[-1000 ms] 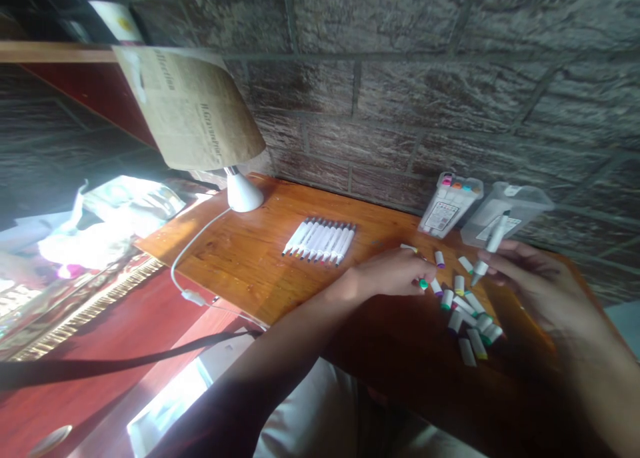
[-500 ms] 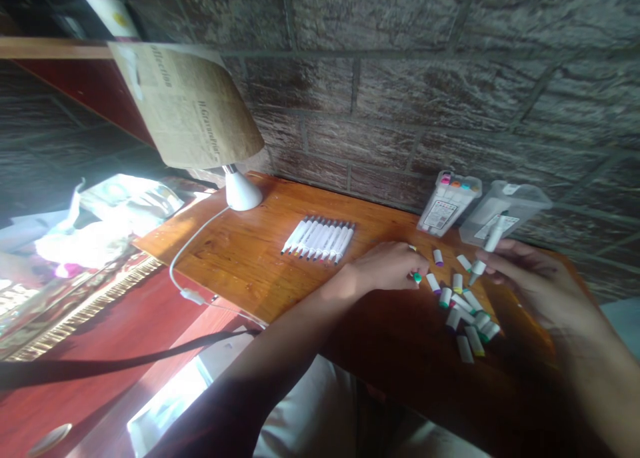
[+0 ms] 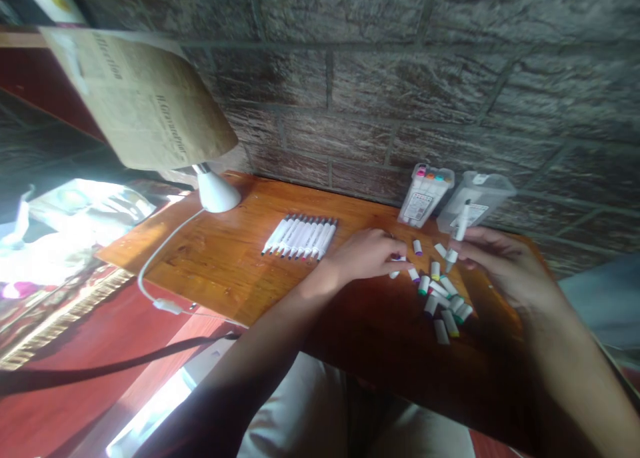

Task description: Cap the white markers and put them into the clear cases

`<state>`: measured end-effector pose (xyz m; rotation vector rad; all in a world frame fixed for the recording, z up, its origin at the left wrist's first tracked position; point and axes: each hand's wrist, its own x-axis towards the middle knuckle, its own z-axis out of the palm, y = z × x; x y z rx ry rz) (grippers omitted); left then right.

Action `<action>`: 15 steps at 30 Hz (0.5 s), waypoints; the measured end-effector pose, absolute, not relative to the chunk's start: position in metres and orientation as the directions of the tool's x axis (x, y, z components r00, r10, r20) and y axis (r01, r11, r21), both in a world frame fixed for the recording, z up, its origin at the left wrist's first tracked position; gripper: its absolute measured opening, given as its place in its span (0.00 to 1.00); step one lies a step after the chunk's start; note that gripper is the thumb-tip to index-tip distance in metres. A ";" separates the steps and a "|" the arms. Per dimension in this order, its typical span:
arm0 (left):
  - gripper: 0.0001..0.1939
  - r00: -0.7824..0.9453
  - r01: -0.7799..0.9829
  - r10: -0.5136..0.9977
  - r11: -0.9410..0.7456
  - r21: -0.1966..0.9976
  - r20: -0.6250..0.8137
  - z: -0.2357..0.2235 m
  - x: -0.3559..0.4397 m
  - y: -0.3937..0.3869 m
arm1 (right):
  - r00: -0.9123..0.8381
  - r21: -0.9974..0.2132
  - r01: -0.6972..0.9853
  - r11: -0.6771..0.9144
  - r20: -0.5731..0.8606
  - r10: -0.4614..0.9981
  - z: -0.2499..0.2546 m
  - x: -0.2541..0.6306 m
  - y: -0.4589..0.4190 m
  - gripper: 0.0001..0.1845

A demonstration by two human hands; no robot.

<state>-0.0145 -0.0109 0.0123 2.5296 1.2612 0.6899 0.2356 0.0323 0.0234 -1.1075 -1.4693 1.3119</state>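
Observation:
My right hand (image 3: 493,255) pinches a white marker (image 3: 462,223) between thumb and fingers. The marker stands nearly upright, with its pale, uncapped-looking tip pointing down over a scatter of caps. My left hand (image 3: 373,253) reaches in from the left, its fingers bent together around a small white marker cap (image 3: 394,274) low over the table; the fingers partly hide it. Between and below the hands lie several loose marker caps (image 3: 450,323), white with green, yellow or purple ends. To the left, a row of white markers (image 3: 300,238) lies side by side on the table.
Two clear plastic cases stand by the brick wall: one case (image 3: 425,201) holds markers with coloured ends, and another case (image 3: 493,186) is behind my right hand. A lamp (image 3: 217,193) with a printed shade and white cord occupies the wooden table's (image 3: 240,278) left side.
The view has shifted right. The cap at my left fingertips has turned, and its green end no longer shows. My right hand still holds the marker above the caps.

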 end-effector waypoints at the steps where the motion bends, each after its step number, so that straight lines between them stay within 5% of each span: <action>1: 0.14 0.495 0.694 0.802 -0.597 0.403 0.336 0.013 -0.014 -0.011 | -0.257 -0.995 0.078 0.069 0.047 0.965 0.024 0.235 0.032 0.19; 9: 0.14 0.299 0.645 0.806 -0.566 0.515 0.511 0.014 -0.007 -0.011 | -0.345 -0.995 0.002 0.103 0.096 0.934 0.029 0.232 0.034 0.19; 15: 0.08 0.491 0.553 0.687 -0.721 0.417 0.537 0.005 0.009 -0.013 | -0.222 -0.990 -0.059 0.129 0.139 0.965 0.029 0.241 0.042 0.18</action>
